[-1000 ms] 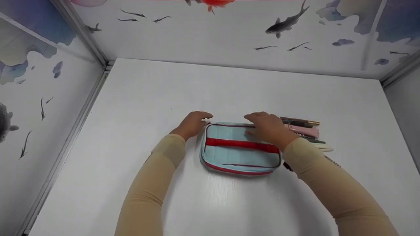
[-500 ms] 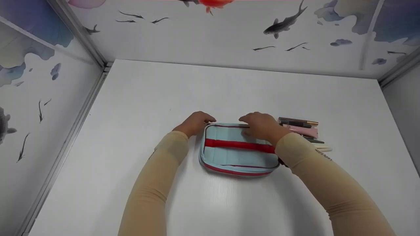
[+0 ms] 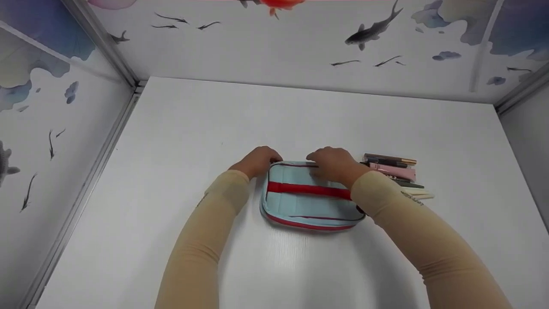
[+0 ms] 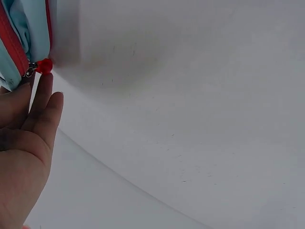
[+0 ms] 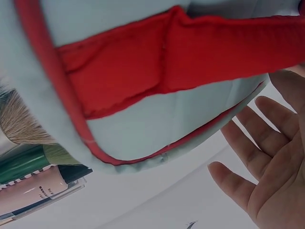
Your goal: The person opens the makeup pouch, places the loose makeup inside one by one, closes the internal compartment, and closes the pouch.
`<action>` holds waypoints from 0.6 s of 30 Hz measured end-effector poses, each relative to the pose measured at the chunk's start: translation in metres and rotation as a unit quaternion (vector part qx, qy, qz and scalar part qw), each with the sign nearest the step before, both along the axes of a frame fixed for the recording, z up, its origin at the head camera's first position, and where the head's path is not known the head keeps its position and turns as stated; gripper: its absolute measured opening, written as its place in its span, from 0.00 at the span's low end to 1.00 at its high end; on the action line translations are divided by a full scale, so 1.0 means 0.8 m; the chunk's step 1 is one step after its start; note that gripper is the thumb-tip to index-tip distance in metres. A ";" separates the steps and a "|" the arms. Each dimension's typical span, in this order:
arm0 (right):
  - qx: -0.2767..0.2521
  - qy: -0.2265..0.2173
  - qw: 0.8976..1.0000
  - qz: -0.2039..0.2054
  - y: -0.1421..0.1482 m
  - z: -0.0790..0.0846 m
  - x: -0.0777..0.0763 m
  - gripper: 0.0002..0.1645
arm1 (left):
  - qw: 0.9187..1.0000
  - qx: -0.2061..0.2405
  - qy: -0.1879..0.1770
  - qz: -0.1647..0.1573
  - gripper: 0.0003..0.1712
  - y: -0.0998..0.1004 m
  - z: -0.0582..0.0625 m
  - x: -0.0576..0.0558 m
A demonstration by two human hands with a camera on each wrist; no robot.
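A light blue cosmetic bag (image 3: 313,209) with red piping and a red handle strap (image 3: 302,188) lies on the white table. At its back left corner, my left hand (image 3: 256,162) pinches the fabric beside the zipper. The left wrist view shows a metal slider with a red bead (image 4: 45,66) right at those fingertips. My right hand (image 3: 334,165) reaches over the bag's back edge with its thumb above the top panel. Seen from the right wrist, the fingers (image 5: 274,143) are spread and fairly straight along the edge; the thumb is partly behind the strap.
Right of the bag lies a row of cosmetics: slim dark pencils (image 3: 388,161), a pink tube (image 3: 401,172) and pale sticks (image 3: 422,193). A brush head (image 5: 24,119) sits close by the bag's side. White panels with painted fish (image 3: 373,34) enclose the table.
My right hand has slid left along the bag's back edge. The left hand has moved slightly right, closing in on the back left corner. The bag has hardly moved.
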State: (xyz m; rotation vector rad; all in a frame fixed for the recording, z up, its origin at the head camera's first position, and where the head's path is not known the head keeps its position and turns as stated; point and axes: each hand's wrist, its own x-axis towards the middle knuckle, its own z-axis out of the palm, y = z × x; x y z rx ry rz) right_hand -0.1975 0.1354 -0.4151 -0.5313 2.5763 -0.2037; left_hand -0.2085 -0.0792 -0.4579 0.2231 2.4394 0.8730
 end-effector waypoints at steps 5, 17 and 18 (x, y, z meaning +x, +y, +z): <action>0.016 0.001 1.000 0.021 -0.008 0.001 -0.001 0.28 | 1.000 -0.008 0.004 -0.008 0.17 -0.001 -0.003 -0.001; 0.028 -0.028 0.999 0.016 -0.013 -0.006 -0.005 0.20 | 0.999 -0.036 0.019 -0.024 0.16 -0.001 -0.003 -0.003; 0.026 -0.030 0.999 0.013 -0.013 -0.006 -0.006 0.19 | 0.999 -0.038 0.017 -0.020 0.16 -0.002 -0.003 -0.003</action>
